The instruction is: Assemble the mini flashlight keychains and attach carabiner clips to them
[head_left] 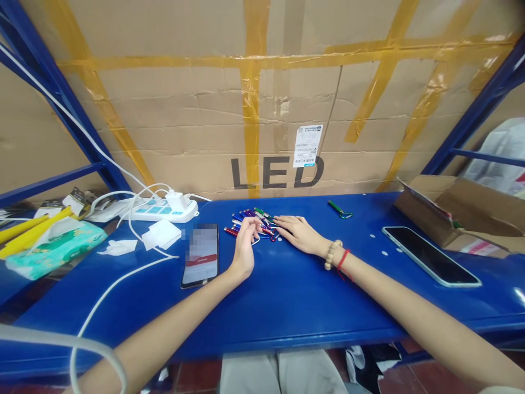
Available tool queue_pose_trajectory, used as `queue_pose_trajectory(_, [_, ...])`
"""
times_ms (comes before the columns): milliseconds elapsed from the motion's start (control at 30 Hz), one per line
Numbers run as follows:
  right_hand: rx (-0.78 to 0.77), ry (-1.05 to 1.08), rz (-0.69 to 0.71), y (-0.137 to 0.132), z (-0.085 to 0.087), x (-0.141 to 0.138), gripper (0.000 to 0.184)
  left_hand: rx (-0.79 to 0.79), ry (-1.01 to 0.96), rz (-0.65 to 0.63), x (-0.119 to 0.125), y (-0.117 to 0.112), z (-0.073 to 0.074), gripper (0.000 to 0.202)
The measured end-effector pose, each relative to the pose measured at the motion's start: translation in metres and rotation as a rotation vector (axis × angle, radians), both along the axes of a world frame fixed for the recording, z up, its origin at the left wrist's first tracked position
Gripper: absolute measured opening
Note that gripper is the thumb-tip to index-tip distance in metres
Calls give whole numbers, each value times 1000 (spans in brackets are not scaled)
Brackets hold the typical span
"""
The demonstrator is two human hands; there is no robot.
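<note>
A pile of small coloured metal sticks with carabiner clips (247,214) lies on the blue table (262,306); red, blue, purple and green ones show. At the near side of the pile, my left hand (245,249) is turned on its edge with its fingers curled in. What those fingers hold, if anything, is hidden. My right hand (302,235) lies palm down with fingers stretched out, their tips touching the pile's right side. One green stick with a carabiner clip (337,208) lies apart, farther right.
A lit phone (200,257) lies left of my left hand. Behind it are white papers (162,234) and a power strip (164,209) with white cables. At right are a dark-screened phone (430,256) and an open cardboard box (459,213). A large taped carton (184,120) stands behind.
</note>
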State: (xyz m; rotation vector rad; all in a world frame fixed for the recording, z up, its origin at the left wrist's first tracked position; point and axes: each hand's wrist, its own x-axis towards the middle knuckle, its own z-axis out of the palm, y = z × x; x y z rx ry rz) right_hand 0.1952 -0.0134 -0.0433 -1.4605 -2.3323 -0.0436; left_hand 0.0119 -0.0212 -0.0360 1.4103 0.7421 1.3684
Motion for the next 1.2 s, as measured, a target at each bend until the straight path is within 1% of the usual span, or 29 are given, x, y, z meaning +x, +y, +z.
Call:
queue_pose_trajectory(100, [77,-52,-65,0,10,11,36,-6,9,0,0,0,-1,16])
queue_pose_trajectory(233, [158,-104,-212,-3,23,24,39,-14,13,-3,0,-1,0,17])
queue_pose_trajectory(300, [179,-58,-271,-4,24,25,35,-14,16,-7,0,0,0,17])
queue_pose_trajectory(367, [180,-2,-295,-4,20,24,32,-18,23,-8,0,0,-1,18])
queue_pose_trajectory(433, [149,26,-277,-3,15,22,31,-19,26,-8,0,1,-1,18])
queue_pose_trajectory(533, [107,34,-231,0,10,22,22,-17,25,-7,0,1,-1,18])
queue_pose_trajectory(600, [110,45,-219,0,10,23,18,-24,37,-8,0,0,1,16])
queue_pose_trajectory(667, [122,60,-228,-2,14,24,19,-45,57,4,1,-1,3,12])
queue_pose_trajectory(733, [184,93,-221,-5,19,23,22,-70,78,27,1,-3,5,16])
queue_pose_trajectory(767, [237,113,-192,-8,22,20,22,-77,83,38,2,-3,6,21])
queue_pose_trajectory(833, [353,154,-78,-15,27,14,22,-69,87,42,2,-3,7,27])
queue_pose_trajectory(900, [408,182,53,-22,31,5,20,-42,93,21,2,-3,7,26])
queue_pose_trajectory(967, [368,212,124,-30,34,-4,19,-19,118,5,1,-3,7,24])
queue_pose_trajectory(1000, [319,241,135,-33,34,-8,20,-12,132,6,1,-3,7,23])
queue_pose_trajectory(1133, [72,418,153,-42,33,-20,35,24,155,0,1,-8,9,19])
queue_pose_trajectory(1200, [-19,476,201,-44,32,-24,35,49,167,-32,1,-10,9,17])
